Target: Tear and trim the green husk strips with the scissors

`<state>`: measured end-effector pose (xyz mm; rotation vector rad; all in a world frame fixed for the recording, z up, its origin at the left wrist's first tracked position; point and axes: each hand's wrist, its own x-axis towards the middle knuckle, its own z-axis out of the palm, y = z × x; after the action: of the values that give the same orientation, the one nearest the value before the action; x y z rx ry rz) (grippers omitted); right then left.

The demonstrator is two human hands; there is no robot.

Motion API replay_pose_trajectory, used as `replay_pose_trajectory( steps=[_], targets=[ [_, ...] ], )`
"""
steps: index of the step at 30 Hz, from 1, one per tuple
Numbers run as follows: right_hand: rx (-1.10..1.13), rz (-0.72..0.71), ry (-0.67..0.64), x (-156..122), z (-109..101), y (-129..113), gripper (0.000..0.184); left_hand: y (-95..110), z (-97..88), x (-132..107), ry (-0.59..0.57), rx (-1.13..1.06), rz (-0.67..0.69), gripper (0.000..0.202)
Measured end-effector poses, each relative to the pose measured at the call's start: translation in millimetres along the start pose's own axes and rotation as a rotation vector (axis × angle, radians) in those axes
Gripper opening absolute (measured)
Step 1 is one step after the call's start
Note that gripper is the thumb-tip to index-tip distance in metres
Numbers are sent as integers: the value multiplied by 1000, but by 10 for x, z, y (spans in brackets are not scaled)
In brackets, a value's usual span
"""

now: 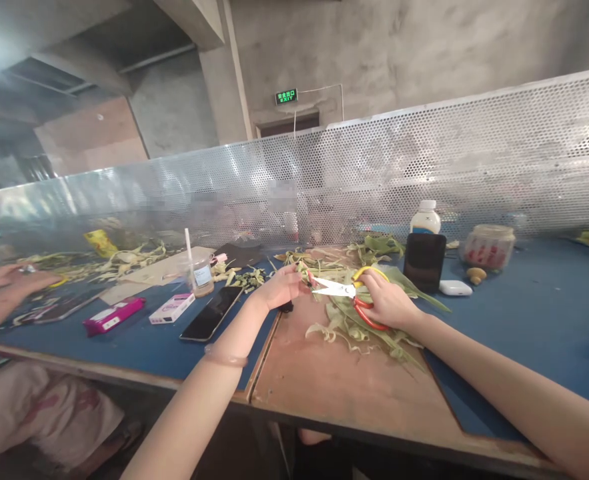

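Note:
My right hand (pixel 387 301) grips a pair of scissors (pixel 335 288) with one yellow and one red handle loop. Their blades are spread and point left, the tips close to the fingers of my left hand (pixel 285 285). Those left fingers are pinched around a small piece of greenish plant (pixel 301 268); its exact kind is too small to make out. Below and behind the scissors lies a loose heap of long green leaves (pixel 347 327) on the brown board (pixel 319 373). A pinkish bangle circles my left wrist.
Left of my hands are a dark phone (pixel 213 313), a drink cup with straw (pixel 202 275), a white-pink box (pixel 172 309) and a magenta packet (pixel 114 316). To the right stand a black phone (pixel 424 261), a bottle (pixel 425 217), an earbud case (pixel 455 288) and a jar (pixel 489 247). A co-worker's hands (pixel 21 283) are far left.

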<state>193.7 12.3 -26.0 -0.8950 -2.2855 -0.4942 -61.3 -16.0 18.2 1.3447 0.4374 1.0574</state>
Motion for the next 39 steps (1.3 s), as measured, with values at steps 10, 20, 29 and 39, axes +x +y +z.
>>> replay_pose_trajectory(
  steps=[10, 20, 29, 39],
  targets=[
    [-19, -84, 29, -1, -5, -8, 37, -8, -27, 15, 45, 1, 2, 25],
    [-35, -67, 27, 5, -9, -18, 37, -45, -67, 29, 85, -8, 23, 26],
    [-60, -72, 26, 7, -14, -23, 37, -63, -110, 40, 111, -38, 20, 27],
    [-51, -59, 42, 2, -12, -18, 37, -49, -95, 25, 80, 8, -2, 26]
  ],
)
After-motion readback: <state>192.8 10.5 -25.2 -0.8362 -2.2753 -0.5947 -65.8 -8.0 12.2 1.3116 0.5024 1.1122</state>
